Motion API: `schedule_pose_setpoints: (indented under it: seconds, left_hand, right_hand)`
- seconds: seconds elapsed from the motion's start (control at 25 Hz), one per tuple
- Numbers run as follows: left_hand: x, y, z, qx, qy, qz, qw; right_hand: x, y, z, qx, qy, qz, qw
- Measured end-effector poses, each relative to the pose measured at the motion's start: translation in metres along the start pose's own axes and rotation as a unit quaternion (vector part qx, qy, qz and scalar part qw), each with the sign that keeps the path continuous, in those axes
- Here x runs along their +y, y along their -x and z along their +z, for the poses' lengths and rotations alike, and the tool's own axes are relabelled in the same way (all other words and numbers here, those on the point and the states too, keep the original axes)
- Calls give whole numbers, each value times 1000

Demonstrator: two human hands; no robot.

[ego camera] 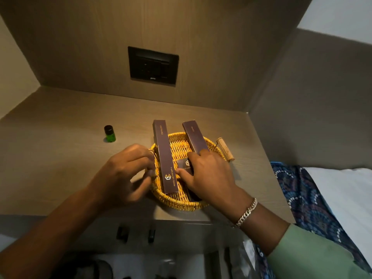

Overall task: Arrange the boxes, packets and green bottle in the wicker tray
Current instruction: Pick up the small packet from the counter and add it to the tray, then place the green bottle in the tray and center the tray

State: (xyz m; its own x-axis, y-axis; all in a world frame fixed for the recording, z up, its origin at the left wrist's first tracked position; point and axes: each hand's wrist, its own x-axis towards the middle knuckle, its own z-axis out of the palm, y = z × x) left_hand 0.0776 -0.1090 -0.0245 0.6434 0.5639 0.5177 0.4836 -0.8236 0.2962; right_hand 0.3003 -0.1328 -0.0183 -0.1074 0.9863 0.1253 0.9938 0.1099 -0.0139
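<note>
The wicker tray (182, 204) is sitting on the wooden shelf (60, 154) in front of me, and I am part-way through filling it. Two long brown boxes are already lying in it with their far ends propped over the rim: the dental kit box (164, 156) on the left and the comb box (194, 137) on the right. I am pressing my right hand (209, 176) down between them, thumb and fingers closing around a small dark packet (184, 165) with a gold logo, so I judge that I am seating that packet on the tray floor. My left hand (122, 174) is hovering just beside the tray's left rim, fingers loosely curled; it is blurred, and I cannot tell whether it is pinching anything or merely steadying the rim.

The green bottle (110, 134) is standing upright on the shelf, well apart from the tray to the left, untouched. I am expecting the next move to be a reach across with the left hand, then a spot found for the bottle among the boxes.

My right palm is hiding most of the packet and whatever lies under it, and the tray's left handle is covered.
</note>
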Motion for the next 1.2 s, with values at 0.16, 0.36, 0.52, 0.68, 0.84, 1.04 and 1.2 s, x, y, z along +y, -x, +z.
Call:
schedule_pose_setpoints:
  seconds: [0.16,0.36,0.52,0.68,0.84,1.04,1.2]
  left_hand:
    - [-1,2,2,4,-7,0,1000]
    - [-1,4,4,12,-4,2,1000]
    - [-5,4,2,12,-7,1,1000]
    - [-8,9,1,27,-9,-9,1000]
    - [-11,19,-5,39,0,-31,999]
    - [-11,26,-12,44,-2,-43,998]
    - [-7,21,-13,29,-6,-34,999]
  right_hand:
    - [-1,17,7,31,-5,6,999]
    - [-5,50,22,82,-55,-20,995]
    - [-6,51,27,81,-70,-27,994]
    - [-11,42,18,112,-104,-48,987]
    - [-22,-9,-10,107,-156,-97,977]
    - [-73,-113,-32,32,-219,-240,945]
    - [-112,-171,-18,-110,-183,-282,935]
